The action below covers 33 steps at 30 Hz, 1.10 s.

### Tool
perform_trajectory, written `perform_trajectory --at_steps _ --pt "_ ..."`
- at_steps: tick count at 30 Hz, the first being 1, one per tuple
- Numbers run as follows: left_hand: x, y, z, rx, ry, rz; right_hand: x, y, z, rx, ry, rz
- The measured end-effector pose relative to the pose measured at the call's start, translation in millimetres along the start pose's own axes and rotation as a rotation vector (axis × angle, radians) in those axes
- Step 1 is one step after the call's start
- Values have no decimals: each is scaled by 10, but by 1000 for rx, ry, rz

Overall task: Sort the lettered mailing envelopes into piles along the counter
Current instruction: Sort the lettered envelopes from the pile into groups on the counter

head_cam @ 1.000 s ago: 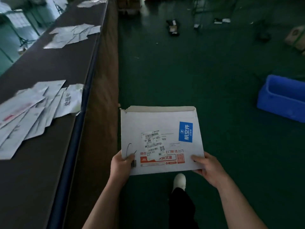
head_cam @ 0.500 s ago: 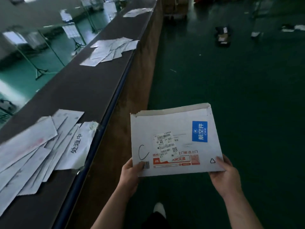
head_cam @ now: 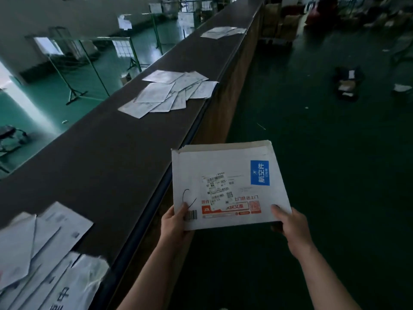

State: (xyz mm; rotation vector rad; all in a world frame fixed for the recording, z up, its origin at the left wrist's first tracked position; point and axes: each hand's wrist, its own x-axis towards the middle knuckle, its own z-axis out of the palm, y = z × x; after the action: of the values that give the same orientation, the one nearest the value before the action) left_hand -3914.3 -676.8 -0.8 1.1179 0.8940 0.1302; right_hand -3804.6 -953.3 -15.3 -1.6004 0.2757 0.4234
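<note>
A white mailing envelope [head_cam: 225, 166] with a blue sticker, a shipping label and a handwritten "C" is held flat in front of me, just right of the counter edge. My left hand [head_cam: 175, 227] pinches its lower left corner. My right hand [head_cam: 290, 229] grips its lower right corner. The long dark counter [head_cam: 107, 153] runs away to the upper right. On it lie three piles of white envelopes: a near pile [head_cam: 38, 253] at lower left, a middle pile [head_cam: 169, 92] further along, and a far pile [head_cam: 223, 32].
Dark green floor [head_cam: 312, 142] stretches to the right, with scattered litter and a dark open box [head_cam: 347, 82] on it. Cardboard boxes [head_cam: 283, 25] stand by the counter's far end. A glass pane [head_cam: 67, 63] with green frames runs along the counter's left side.
The view has swung up and forward along the counter; the middle pile looks closer and the far pile has come into sight. Both hands keep the same hold on the envelope.
</note>
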Motion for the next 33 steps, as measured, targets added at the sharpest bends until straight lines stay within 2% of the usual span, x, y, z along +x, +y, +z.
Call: perform_trajectory --at_steps 9,14,23,30,33 --pt "1867 801 1474 59 139 100 2537 -753 -182 38 -132 62" --pt "2586 1225 2231 -54 268 75 3957 -1432 -69 -145 -218 29" --pt "3752 1874 2812 -276 461 28 5604 -2456 706 -382 -361 -103" --pt "5169 2406 3190 -428 519 0 6838 -2982 1570 -524 -416 -139" --pt "5888 2775 3340 -504 477 -14 7478 -3349 2027 -572 -432 -178"
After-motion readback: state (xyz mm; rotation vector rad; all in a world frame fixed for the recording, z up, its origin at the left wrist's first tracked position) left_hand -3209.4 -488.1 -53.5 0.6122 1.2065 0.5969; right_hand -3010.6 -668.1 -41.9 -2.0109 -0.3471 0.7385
